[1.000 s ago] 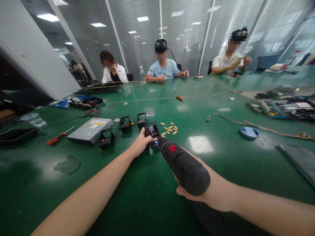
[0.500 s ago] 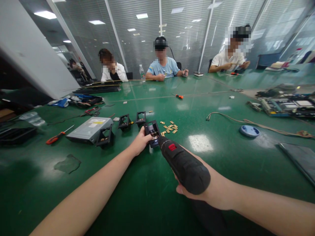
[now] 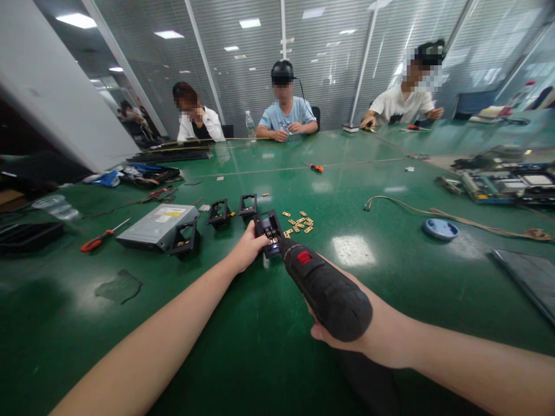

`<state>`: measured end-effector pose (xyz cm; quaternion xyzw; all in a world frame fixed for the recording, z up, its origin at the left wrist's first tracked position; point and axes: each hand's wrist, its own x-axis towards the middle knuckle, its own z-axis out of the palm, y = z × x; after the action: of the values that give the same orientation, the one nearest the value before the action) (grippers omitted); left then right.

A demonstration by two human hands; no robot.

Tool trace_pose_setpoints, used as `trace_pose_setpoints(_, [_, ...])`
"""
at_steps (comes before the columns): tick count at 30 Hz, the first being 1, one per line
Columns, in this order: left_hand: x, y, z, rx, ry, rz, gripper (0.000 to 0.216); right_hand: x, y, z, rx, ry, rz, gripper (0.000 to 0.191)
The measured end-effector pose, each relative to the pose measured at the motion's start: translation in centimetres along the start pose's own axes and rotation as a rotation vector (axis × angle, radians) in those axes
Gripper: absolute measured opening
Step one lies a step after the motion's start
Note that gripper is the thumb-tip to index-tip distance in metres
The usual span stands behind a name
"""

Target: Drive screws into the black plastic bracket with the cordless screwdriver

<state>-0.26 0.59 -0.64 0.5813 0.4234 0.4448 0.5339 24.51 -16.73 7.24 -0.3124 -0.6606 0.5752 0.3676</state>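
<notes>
My left hand (image 3: 248, 249) grips the left side of a black plastic frame (image 3: 269, 222), with the thumb reaching inside it. Small metal parts show in the frame's opening. My right hand (image 3: 342, 329) is wrapped around a black power drill (image 3: 323, 286) with a red switch on top. The drill's nose meets the right side of the frame; its tip is hidden from view. Several small brass plates (image 3: 299, 222) lie just beyond the frame. Similar black frames stand to the left, one (image 3: 248, 206) behind, another (image 3: 219, 214) and a third (image 3: 185, 238) farther left.
A silver disc drive (image 3: 154, 225) and an orange screwdriver (image 3: 102, 238) lie at left. Toward the right are a blue round lid (image 3: 440, 229), a cable (image 3: 403, 211), circuit boards (image 3: 511, 182) and a dark flat panel (image 3: 526, 280). Three people sit across the green table (image 3: 243, 358).
My hands, the frame and the drill have hardly moved. Across the table, the middle person's hands have come together, and the right-hand person has lowered one hand to the table.
</notes>
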Motion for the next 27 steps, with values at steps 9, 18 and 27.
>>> trace_pose_setpoints(9, [-0.13, 0.16, 0.12, -0.005, 0.008, -0.004, 0.059, -0.01, -0.02, 0.11, 0.034, -0.006, 0.021, 0.096])
trace_pose_setpoints(18, [-0.17, 0.31, 0.18, 0.004, 0.009, -0.003, 0.059, -0.05, 0.05, 0.05, 0.016, -0.004, -0.01, 0.097])
trace_pose_setpoints(27, [-0.29, 0.55, 0.35, 0.065, 0.027, 0.023, 0.058, -0.12, 0.38, 0.08, 0.035, 0.016, 0.055, 0.104])
